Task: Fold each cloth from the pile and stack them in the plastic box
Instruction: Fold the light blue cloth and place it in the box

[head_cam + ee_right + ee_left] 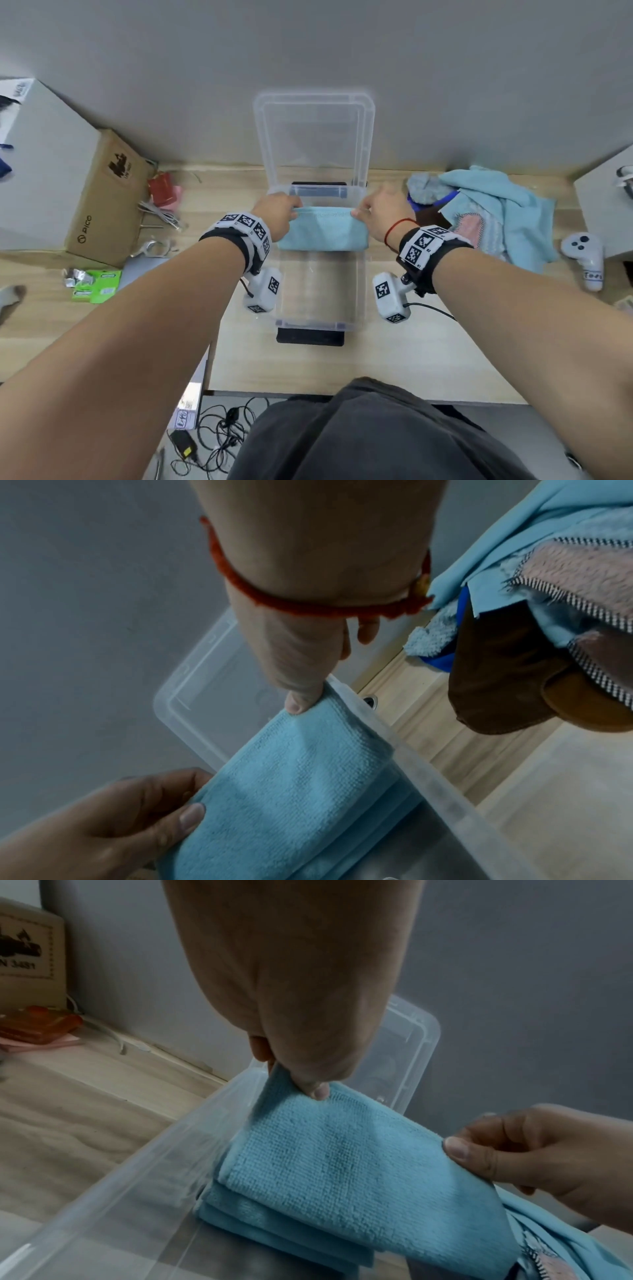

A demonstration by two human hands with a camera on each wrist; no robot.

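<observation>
A folded light-blue cloth [322,229] hangs inside the far half of the clear plastic box [284,322]. My left hand [277,212] pinches its far left corner and my right hand [376,210] pinches its far right corner. In the left wrist view the left thumb presses the blue cloth [342,1164] at its top corner, with the right hand [534,1150] gripping the other end. In the right wrist view the thumb of the right hand [301,696] holds the cloth [291,791] against the box wall [445,791]. The pile of cloths [486,212] lies right of the box.
The box lid [313,137] leans upright against the grey wall behind the box. A cardboard box [106,198], red and pink items and metal tools sit on the left. A white controller [584,257] lies far right. Green packets [97,286] lie near the left front.
</observation>
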